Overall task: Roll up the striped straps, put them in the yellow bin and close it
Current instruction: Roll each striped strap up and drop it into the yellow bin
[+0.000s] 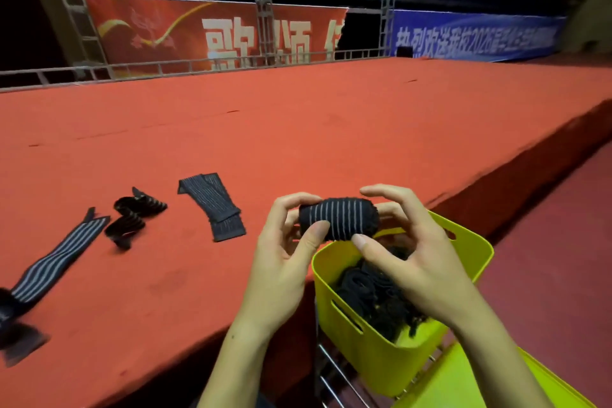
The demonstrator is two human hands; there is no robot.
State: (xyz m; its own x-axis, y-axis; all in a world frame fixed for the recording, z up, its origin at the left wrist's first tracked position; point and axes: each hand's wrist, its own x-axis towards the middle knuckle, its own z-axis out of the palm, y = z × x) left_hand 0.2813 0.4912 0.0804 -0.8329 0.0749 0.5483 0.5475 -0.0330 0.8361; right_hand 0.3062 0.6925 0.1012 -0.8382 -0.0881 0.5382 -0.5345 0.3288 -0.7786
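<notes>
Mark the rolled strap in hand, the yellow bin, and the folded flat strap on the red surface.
rolled strap (338,218): head view, middle of the striped roll held between both hands.
yellow bin (361,338): head view, near outer wall below the handle slot.
folded flat strap (212,204): head view, middle of its striped face.

Just below the hands (347,258), the open yellow bin (357,331) is partly filled with dark straps (374,291), while loose straps (212,205) clutter the worktop (298,129) left of them, bare beyond.
</notes>
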